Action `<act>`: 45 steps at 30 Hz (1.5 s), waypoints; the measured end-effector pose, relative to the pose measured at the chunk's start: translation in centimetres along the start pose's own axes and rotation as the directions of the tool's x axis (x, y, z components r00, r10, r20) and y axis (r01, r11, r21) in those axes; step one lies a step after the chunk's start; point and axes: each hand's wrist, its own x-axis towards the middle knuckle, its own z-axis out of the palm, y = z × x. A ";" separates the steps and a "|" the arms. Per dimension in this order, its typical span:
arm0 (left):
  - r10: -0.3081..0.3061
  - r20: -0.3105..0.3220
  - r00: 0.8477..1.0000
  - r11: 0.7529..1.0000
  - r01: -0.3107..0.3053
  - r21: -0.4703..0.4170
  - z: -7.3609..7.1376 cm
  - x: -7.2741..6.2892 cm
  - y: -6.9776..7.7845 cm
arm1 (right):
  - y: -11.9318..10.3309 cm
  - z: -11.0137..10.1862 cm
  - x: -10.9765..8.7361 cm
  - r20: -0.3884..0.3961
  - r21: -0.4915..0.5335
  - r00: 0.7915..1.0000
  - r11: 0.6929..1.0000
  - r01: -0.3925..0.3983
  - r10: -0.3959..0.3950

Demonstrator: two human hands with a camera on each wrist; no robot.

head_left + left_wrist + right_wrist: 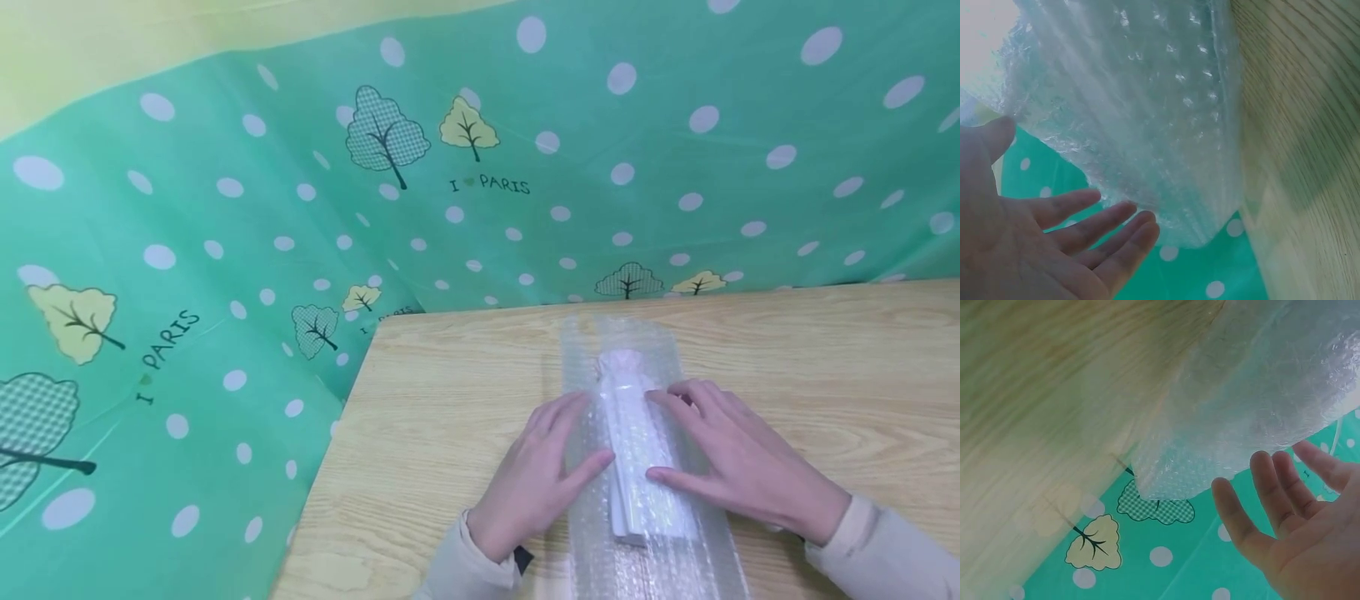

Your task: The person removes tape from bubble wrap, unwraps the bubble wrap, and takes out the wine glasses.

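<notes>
A long white item (637, 454) lies wrapped in clear bubble wrap (588, 342) on the wooden table; its exact kind cannot be made out through the plastic. My left hand (534, 475) rests along the left side of the bundle, fingers extended and thumb on the wrap. On the other side my right hand (738, 454) touches the bundle with fingertips and thumb spread. In the left wrist view the left hand's fingers (1116, 240) are fairly straight beside the bubble wrap (1147, 100). The right wrist view shows the right fingers (1272, 487) extended at the wrap's edge.
The light wood table (420, 433) ends at a left edge. A green cloth (480, 217) with white dots and printed trees hangs behind the table and along its left side. A small black object (522, 558) shows at the left wrist.
</notes>
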 end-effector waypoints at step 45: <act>-0.098 -0.005 0.995 0.994 0.098 0.052 0.2 -1.5 -2.1 | 1.6 -2.5 -1.1 -0.027 -0.047 0.985 0.985 0.167 -0.168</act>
